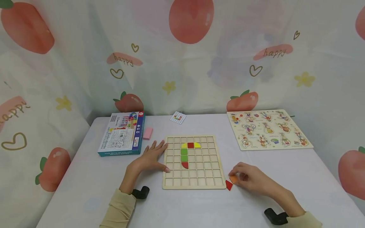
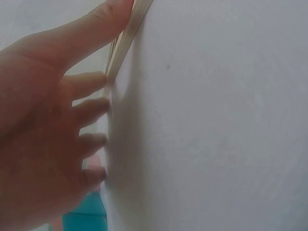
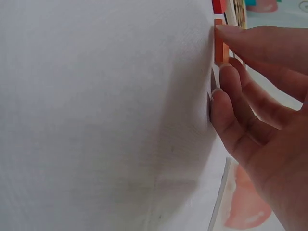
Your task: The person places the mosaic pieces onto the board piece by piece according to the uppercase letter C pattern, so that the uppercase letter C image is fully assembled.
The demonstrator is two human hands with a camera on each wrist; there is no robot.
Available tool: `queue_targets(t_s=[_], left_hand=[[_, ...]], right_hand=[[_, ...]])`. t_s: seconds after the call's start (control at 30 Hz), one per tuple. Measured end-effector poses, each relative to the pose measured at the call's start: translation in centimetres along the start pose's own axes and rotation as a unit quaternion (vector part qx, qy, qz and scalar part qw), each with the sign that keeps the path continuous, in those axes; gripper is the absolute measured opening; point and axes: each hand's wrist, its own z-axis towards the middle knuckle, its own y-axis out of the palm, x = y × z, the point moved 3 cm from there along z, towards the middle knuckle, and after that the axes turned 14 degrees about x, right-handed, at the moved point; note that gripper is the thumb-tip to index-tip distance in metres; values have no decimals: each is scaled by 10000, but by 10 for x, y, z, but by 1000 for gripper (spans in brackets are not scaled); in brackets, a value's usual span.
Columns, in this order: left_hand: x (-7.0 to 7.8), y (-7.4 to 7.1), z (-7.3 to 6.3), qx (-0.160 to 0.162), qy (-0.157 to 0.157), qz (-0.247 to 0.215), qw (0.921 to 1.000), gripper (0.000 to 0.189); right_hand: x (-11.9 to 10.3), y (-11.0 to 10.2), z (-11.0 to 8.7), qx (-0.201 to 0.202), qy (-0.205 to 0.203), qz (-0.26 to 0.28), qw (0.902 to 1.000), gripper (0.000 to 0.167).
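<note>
A wooden grid board (image 1: 199, 172) lies on the table with several coloured pieces in its cells: red, green and yellow, some with rounded edges. My left hand (image 1: 149, 158) rests at the board's left edge, fingers spread and thumb over the rim. In the left wrist view, that hand (image 2: 43, 110) touches the board's side (image 2: 126, 45). Right of the board, my right hand (image 1: 252, 178) pinches an orange piece (image 1: 233, 179) between thumb and fingers, at table level. The right wrist view shows the orange piece (image 3: 219, 42) under the thumb. Beside it lies a red piece (image 1: 229, 185).
At the back left lies a blue-and-white box (image 1: 121, 134), with a pink block (image 1: 148, 133) beside it. A small patterned card (image 1: 178, 117) is at the table's back edge. The back right holds a picture puzzle board (image 1: 269, 130). A printed curtain (image 1: 182, 69) hangs behind.
</note>
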Motion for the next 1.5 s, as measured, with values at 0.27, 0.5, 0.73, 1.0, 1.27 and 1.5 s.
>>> queue_targets(t_s=[0.27, 0.5, 0.73, 1.0, 1.27, 1.5], left_hand=[[-2, 1, 0, 61, 40, -68, 10000, 113], [-3, 0, 0, 73, 77, -74, 9999, 113], [-3, -1, 0, 69, 108, -106, 9999, 114], [0, -1, -2, 46, 76, -150, 9998, 113], [1, -3, -2, 29, 89, -181, 9998, 113], [0, -3, -2, 35, 83, -195, 9998, 113]], right_hand=[[-2, 2, 3, -60, 302, -89, 9995, 27], [-5, 1, 11, 224, 199, -214, 9993, 15], [-12, 1, 22, 474, -53, -131, 9988, 19], [-21, 11, 36, 467, -45, 217, 9987, 22], [-30, 24, 52, 435, 89, 536, 9976, 24], [-35, 37, 63, 345, 266, 778, 9960, 28]])
